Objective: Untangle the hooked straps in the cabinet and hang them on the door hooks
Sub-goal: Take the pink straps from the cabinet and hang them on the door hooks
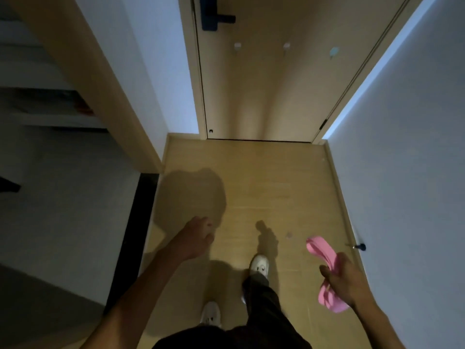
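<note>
Right hand (344, 280) hangs low on my right side, its arm reaching forward and down with the back of the hand turned up. Its fingers are curled tight round a bunch of pink straps (318, 248). One loop of the bunch sticks out ahead of the knuckles, and another hangs below the palm toward my body. I cannot make out any hooks on the straps in this dim light.

Left hand (198, 238) is out in front at about the same height, well apart from the right one. Its arm is extended, its fingers bend loosely downward, and it holds nothing.

Between the two hands, lower down, I see two white shoes (260, 265) and dark trousers over the wooden floor (251, 185). Just beyond the right hand, at the foot of the wall, stands a small dark door stopper (359, 246).

Well ahead of both hands is the closed door (264, 96). Three small door hooks (237, 46) sit in a row across it, with nothing hanging on them. A dark door handle (219, 17) is above them to the left. Far off to the left of the left hand I see the open shelves of the cabinet (50, 117), too dark to read.
</note>
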Motion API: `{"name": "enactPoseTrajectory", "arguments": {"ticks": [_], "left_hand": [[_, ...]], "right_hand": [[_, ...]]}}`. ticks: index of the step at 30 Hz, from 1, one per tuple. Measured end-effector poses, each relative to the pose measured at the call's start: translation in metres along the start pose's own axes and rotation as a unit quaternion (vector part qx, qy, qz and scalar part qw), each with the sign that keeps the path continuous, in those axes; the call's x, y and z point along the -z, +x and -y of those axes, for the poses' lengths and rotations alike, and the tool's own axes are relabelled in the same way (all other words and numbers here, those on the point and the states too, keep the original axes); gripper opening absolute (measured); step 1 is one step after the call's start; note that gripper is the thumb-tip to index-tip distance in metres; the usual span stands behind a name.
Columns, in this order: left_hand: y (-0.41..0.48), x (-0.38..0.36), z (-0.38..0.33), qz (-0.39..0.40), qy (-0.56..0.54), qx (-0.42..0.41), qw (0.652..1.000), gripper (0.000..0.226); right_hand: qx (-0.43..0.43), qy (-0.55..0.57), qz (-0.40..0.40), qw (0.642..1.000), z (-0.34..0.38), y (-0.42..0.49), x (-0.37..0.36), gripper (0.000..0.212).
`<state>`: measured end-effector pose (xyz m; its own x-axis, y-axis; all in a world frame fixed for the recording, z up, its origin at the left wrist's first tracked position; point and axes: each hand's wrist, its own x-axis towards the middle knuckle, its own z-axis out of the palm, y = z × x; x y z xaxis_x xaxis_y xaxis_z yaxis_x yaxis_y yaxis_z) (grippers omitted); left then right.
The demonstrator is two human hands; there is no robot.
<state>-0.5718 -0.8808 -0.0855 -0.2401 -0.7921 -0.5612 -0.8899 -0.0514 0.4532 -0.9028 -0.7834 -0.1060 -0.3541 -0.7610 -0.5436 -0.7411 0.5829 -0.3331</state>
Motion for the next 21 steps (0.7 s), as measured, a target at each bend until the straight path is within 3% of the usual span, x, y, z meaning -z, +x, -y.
{"name": "enactPoseTrajectory", "arguments": {"ticks": [6,10,21], "left_hand": [[0.102,0.048,-0.047,-0.027,0.005,0.013,1.000,0.044],[0.148,0.081,-0.069,-0.026,0.009,0.031,0.999,0.044],[0.256,0.171,-0.034,-0.042,-0.073,0.094,0.992,0.046]], "right_hand": [[0.003,0.021,0.009,1.000,0.037,0.115,0.059,0.015],[0.054,0.011,0.000,0.998,0.086,0.182,0.105,0.018],[0.154,-0.008,0.015,0.988,0.258,0.340,0.161,0.031]]}}
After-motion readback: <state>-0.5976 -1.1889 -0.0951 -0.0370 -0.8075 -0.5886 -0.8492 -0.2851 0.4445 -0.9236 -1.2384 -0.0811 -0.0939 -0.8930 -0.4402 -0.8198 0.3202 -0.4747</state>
